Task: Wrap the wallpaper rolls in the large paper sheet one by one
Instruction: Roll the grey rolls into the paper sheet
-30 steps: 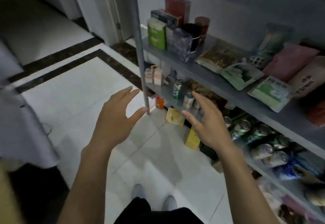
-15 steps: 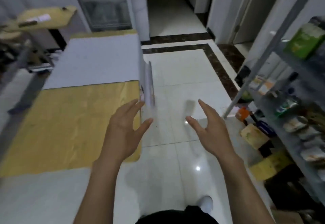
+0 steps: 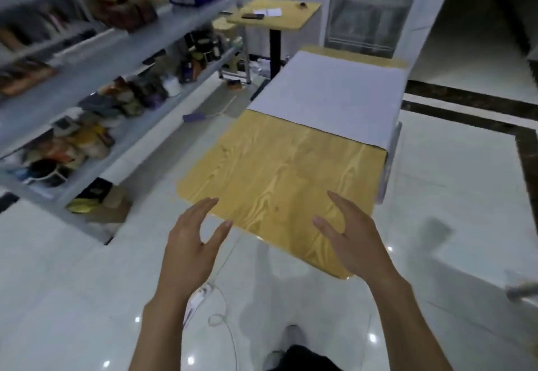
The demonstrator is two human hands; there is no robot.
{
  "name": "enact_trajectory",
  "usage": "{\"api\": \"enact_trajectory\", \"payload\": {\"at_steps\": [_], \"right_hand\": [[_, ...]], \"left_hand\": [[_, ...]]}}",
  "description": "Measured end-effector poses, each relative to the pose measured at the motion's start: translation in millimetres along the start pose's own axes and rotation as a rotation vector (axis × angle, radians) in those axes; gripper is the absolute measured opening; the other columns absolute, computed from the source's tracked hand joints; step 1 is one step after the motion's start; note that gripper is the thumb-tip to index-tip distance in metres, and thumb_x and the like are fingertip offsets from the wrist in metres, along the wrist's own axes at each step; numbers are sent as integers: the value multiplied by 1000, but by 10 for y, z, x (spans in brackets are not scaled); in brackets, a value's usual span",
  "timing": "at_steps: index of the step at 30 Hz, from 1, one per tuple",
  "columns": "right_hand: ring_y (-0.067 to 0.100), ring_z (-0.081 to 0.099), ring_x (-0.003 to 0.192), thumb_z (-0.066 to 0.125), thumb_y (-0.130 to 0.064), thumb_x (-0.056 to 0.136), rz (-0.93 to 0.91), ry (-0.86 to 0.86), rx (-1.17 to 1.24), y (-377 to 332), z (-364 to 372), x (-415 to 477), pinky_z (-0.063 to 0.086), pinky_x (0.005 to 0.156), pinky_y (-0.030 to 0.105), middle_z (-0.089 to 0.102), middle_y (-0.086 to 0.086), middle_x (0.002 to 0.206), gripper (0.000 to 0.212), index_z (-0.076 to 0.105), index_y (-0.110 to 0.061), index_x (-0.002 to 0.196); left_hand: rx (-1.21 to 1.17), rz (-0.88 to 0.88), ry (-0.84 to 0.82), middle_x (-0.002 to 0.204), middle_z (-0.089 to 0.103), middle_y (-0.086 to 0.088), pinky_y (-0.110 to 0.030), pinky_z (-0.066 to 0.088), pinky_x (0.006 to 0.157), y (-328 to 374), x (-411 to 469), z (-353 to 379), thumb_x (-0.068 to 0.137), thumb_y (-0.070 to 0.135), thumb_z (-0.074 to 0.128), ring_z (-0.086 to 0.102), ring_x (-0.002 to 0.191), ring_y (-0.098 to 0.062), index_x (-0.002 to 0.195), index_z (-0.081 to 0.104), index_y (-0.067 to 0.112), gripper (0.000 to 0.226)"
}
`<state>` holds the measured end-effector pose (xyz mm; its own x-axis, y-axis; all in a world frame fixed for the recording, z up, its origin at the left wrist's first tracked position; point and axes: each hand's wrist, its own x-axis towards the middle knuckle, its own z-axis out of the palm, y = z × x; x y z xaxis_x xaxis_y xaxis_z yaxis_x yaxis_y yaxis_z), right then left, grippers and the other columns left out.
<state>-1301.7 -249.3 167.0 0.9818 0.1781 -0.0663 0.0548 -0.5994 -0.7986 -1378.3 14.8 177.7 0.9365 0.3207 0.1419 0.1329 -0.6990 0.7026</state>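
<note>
A large white paper sheet [image 3: 332, 97] lies flat over the far half of a long wood-grain table [image 3: 279, 178]; its right edge hangs over the table's side. No wallpaper roll shows in this view. My left hand [image 3: 192, 242] and my right hand [image 3: 352, 236] are both raised in front of me, palms facing each other, fingers spread and empty. The right hand hovers over the near end of the table, and the left hand is just off its near left corner, above the floor.
Grey metal shelves [image 3: 96, 59] full of packets and jars run along the left. A small wooden stand table [image 3: 276, 14] and a glass-door cabinet [image 3: 369, 6] are behind. A white cable [image 3: 221, 309] lies on the glossy tiled floor by my feet.
The view has swung from a shelf to the table, which now lies straight ahead. Both hands stay raised, open and empty.
</note>
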Motion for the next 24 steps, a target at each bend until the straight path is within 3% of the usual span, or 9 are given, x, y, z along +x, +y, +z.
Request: {"api": "enact_trajectory", "payload": {"at_steps": [8,14,18,24], "right_hand": [[11,32,138,52,-62,86,-140,-187,-40,-350,439,799,33,113,39,36,-9,151,71,31,-30,147],[11,29,140,51,-61,88,-203,-287,-60,-709,877,1174,30,113,36,33,-12,151,70,27,-35,148],[10,29,140,51,-58,89,-234,-307,-66,-1005,1238,1411,31,114,38,32,-11,152,69,27,-32,149],[10,28,140,50,-61,88,-267,-280,-85,-1537,1927,1766,30,114,39,32,-12,152,70,27,-33,148]], "left_hand": [[86,-174,130,141,50,7,-44,39,107,-406,179,-354,85,53,57,44,131,-15,134,51,28,55],[118,-230,165,143,47,5,-40,35,110,-649,418,-569,85,53,55,40,134,-15,136,50,27,57],[137,-248,187,143,48,3,-36,33,110,-1002,645,-803,86,50,56,39,134,-16,136,51,25,56],[120,-216,185,141,50,3,-48,42,103,-1639,1159,-1250,87,54,54,44,130,-18,134,51,26,55]]}}
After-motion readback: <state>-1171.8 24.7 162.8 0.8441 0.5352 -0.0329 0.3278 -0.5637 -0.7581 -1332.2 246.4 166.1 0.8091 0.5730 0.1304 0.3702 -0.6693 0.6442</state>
